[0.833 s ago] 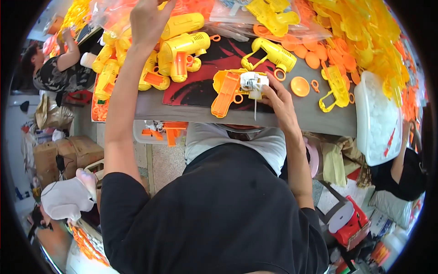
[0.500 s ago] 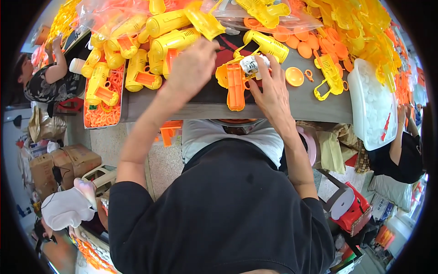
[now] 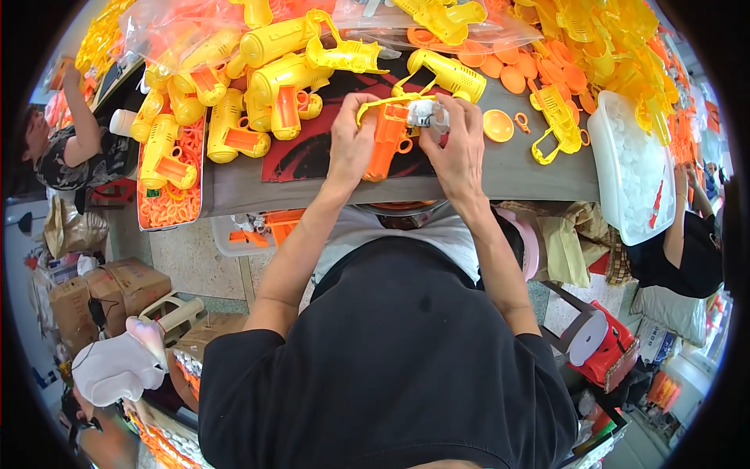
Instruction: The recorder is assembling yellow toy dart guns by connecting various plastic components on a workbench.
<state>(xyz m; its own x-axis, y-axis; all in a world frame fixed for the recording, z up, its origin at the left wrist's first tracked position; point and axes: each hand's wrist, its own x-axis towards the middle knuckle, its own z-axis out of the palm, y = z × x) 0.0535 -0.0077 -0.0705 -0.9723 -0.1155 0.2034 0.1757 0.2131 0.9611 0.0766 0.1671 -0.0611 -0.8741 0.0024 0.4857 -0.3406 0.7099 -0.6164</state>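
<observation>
A half-built toy blaster with a yellow frame and an orange handle (image 3: 388,137) is between my hands at the table's front. My left hand (image 3: 351,144) is closed on its left side, thumb and fingers at the yellow rim. On the other side, my right hand (image 3: 459,148) pinches a small white and clear cylindrical part (image 3: 424,114) at the top of the handle. Its fingers partly cover that part, so whether it is seated cannot be seen. Just beyond lie a yellow shell half (image 3: 348,56) and another yellow shell piece (image 3: 449,74).
Yellow blaster bodies (image 3: 226,125) crowd the left, beside a box of orange rings (image 3: 168,207). Rightward lie an orange disc (image 3: 498,125), a small orange ring piece (image 3: 522,122), a yellow frame (image 3: 556,121) and a white tub (image 3: 625,227) of translucent pieces. Other people work at both sides.
My left hand has come down from the yellow shell half, which now lies on the pile, to the blaster's left side. The blaster has tilted slightly; my right hand stays at the white part.
</observation>
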